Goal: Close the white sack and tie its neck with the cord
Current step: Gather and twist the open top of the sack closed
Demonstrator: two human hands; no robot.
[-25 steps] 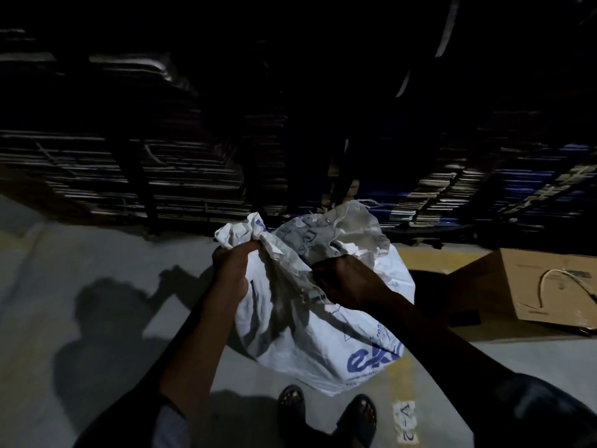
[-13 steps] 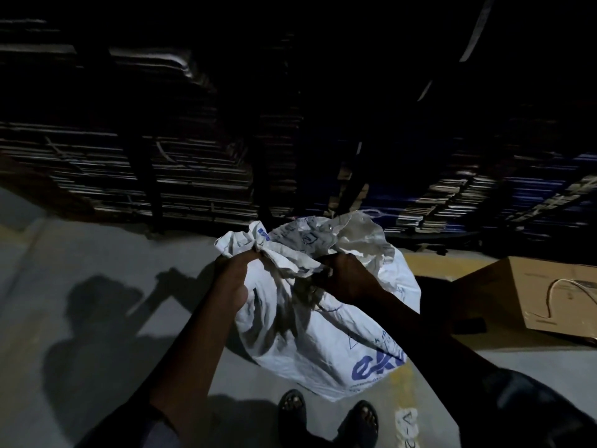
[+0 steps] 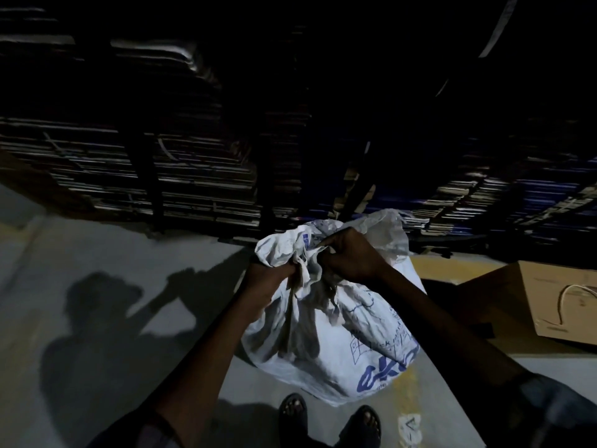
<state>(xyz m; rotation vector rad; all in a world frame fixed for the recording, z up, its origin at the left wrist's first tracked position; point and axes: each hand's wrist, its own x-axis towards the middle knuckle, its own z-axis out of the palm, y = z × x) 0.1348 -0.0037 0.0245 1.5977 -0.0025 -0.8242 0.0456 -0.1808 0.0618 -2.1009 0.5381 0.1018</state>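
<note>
- The white sack (image 3: 326,344) is seen standing on the grey floor (image 3: 113,318), right in front of a pair of sandalled feet (image 3: 329,421), with blue print down its lower right side.
- Its neck is bunched up into a crumpled wad at the top, and the loose mouth fabric is flared out above and behind the fists.
- The left hand (image 3: 268,279) is clenched around the gathered cloth on the left of the neck, fingers buried in the folds.
- The right hand (image 3: 352,257) is closed on the bunch from the right, knuckles up, pretty much touching the left one.
- A cord around the neck can't be made out, it's way too dark and wrinkly there.
- A cardboard box (image 3: 555,302) is lying on the floor off to the right, well apart from the sack, with a thin pale loop of string (image 3: 563,305) draped on its face.
- Stacks of flattened cardboard (image 3: 193,176) are lined up along the back, mostly lost in shadow.
- A yellow floor line (image 3: 408,392) is partly covered by the sack.
</note>
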